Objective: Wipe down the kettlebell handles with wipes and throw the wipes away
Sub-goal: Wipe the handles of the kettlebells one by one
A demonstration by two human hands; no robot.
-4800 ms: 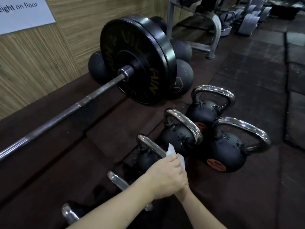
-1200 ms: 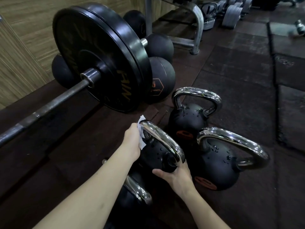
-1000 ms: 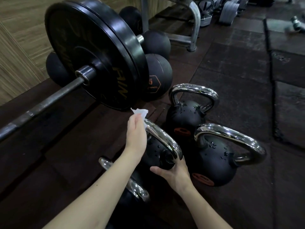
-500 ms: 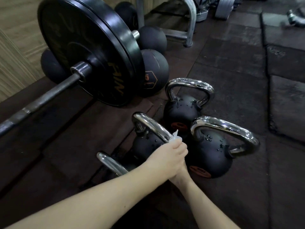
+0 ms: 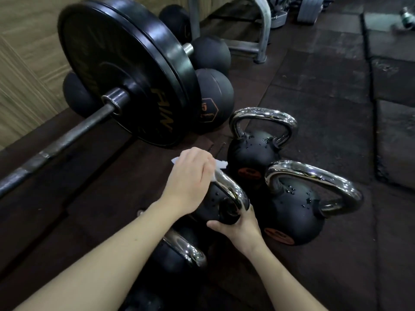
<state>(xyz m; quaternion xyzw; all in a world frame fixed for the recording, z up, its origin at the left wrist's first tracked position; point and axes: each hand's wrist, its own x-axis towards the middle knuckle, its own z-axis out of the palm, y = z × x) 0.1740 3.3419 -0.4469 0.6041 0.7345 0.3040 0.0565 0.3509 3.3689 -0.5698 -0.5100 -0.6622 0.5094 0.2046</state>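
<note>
Several black kettlebells with chrome handles stand on the dark floor mat. My left hand (image 5: pixel 189 179) is closed over a white wipe (image 5: pixel 221 164) pressed on the far end of the middle kettlebell's handle (image 5: pixel 233 190). My right hand (image 5: pixel 240 227) grips the body of that same kettlebell (image 5: pixel 215 199) from the near side. A bigger kettlebell (image 5: pixel 294 212) with water drops stands to its right, another one (image 5: pixel 253 151) behind it. A nearer kettlebell (image 5: pixel 182 250) shows beneath my left forearm, partly hidden.
A barbell (image 5: pixel 67 135) with a large black plate (image 5: pixel 125 75) lies to the left along the wooden wall. Black medicine balls (image 5: pixel 213 99) rest behind the plate. A metal rack leg (image 5: pixel 262 37) stands farther back. Open mat lies to the right.
My left hand slid the wipe from the near end of the middle handle back up to its far end. My right hand has come into view again, holding the kettlebell body.
</note>
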